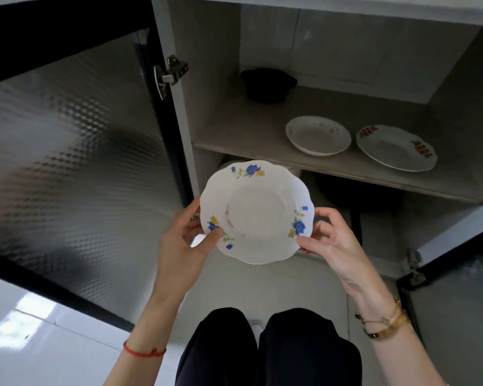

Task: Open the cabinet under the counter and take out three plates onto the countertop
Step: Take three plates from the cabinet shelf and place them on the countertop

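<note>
A white scalloped plate with blue and yellow flowers is held level in front of the open cabinet. My left hand grips its left rim and my right hand pinches its right rim. On the cabinet's middle shelf lie two more plates: a plain white deep plate and, to its right, a white plate with red rim patterns. The countertop is only a pale edge at the top.
The left cabinet door, black-framed with patterned glass, stands wide open; the right door is open too. A black pot sits at the back of the shelf. Dark cookware rests below the shelf. My knees are close underneath.
</note>
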The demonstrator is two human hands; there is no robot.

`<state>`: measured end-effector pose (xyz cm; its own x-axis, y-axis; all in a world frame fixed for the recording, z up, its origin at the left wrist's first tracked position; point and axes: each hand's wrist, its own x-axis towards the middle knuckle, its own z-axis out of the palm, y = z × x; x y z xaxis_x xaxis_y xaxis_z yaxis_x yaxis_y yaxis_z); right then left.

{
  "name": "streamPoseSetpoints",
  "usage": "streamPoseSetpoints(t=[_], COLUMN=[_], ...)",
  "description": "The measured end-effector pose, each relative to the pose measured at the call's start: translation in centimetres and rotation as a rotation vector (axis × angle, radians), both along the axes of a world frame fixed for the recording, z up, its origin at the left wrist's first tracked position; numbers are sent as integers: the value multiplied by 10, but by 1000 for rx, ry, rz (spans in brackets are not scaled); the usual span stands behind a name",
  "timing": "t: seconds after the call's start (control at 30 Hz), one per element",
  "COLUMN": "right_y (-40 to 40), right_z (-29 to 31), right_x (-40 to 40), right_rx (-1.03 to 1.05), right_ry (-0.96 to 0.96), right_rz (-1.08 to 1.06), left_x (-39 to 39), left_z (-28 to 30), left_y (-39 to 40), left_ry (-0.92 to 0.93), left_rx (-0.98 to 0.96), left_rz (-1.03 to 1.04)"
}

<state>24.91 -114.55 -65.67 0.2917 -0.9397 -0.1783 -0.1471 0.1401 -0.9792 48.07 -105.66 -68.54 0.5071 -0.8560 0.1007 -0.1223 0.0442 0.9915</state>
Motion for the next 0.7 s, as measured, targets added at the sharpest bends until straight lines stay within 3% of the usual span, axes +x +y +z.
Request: streamPoseSetpoints(t=[0.3,0.7], right_y=[-16,11], right_z=[14,164], right_x=[1,4], right_rx=[-2,146], right_ry=[8,103], right_rz=[20,11], left_x=[-5,-8], left_z=[23,190], left_y=[-11,15], left_ry=[-29,-80], left_rx=[8,179], left_rz=[58,85])
